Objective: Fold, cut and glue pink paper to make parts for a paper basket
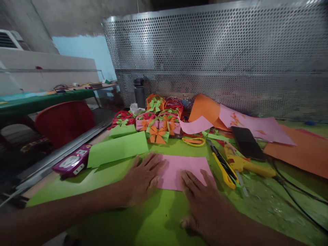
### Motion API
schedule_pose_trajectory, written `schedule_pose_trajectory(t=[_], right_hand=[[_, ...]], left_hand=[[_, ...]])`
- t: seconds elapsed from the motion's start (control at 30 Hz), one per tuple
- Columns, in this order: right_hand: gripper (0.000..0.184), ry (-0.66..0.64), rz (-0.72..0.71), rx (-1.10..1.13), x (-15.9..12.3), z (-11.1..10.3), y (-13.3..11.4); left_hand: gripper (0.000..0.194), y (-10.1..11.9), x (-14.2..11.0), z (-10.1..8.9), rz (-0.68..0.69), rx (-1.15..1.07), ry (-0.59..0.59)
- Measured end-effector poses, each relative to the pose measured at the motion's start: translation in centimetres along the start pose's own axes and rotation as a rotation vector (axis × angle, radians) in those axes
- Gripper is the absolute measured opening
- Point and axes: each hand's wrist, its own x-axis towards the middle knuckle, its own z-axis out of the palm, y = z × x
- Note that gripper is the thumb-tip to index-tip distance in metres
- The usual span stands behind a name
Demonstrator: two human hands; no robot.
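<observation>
A pink sheet of paper (171, 171) lies flat on the green tabletop (164, 218) in front of me. Across its left edge rests my left hand (143, 176), open, with its fingers stretched out over the paper. My right hand (200, 193) lies open on the sheet's right part, fingers spread and thumb off to the side on the table. Neither hand grips anything. Beyond the left hand is a folded green paper piece (119, 148). Small paper bags with bows, such as one with an orange bow (156, 135), stand behind the pink sheet.
To the right lie a yellow-handled cutter tool (222, 167), a yellow glue gun (246, 165) with a cord, and a black phone (247, 141). Orange paper (299, 150) covers the far right. A purple power strip (73, 160) sits left; a dark bottle (139, 92) stands behind.
</observation>
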Motion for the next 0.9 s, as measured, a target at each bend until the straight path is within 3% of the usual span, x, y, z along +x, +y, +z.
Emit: schedule_pose_trajectory(t=[0.33,0.43,0.5,0.53,0.57,0.67,0.77,0.9], right_hand=[[0.073,0.217,-0.029,-0.098,-0.2,0.9,0.0],[0.074,0.258,-0.034,-0.120,-0.2,1.1,-0.1],[0.073,0.271,-0.024,-0.125,-0.2,1.0,-0.3],[0.071,0.280,-0.014,-0.128,-0.2,0.9,-0.4],[0.068,0.287,-0.001,-0.132,-0.2,0.8,-0.5],[0.060,0.303,0.025,-0.151,-0.2,0.3,-0.7],[0.060,0.279,0.031,-0.171,-0.1,0.0,-0.8],[0.066,0.189,0.041,-0.144,0.0,-0.2,-0.9]], left_hand=[[0.054,-3.1,-2.9,-0.5,-0.139,0.066,0.000],[0.044,-2.9,-3.2,-1.9,-0.157,0.010,0.094],[0.030,-2.0,-2.8,-3.2,-0.204,-0.151,0.147],[0.025,-1.4,-2.5,-3.8,-0.235,-0.299,0.119],[0.020,-0.7,-2.0,-4.3,-0.250,-0.490,-0.006],[0.019,1.3,0.1,-5.1,-0.204,-0.719,-0.282],[0.021,2.4,2.5,-5.1,-0.245,-0.788,-0.501],[0.025,2.9,4.4,-4.8,-0.359,-0.778,-0.630]])
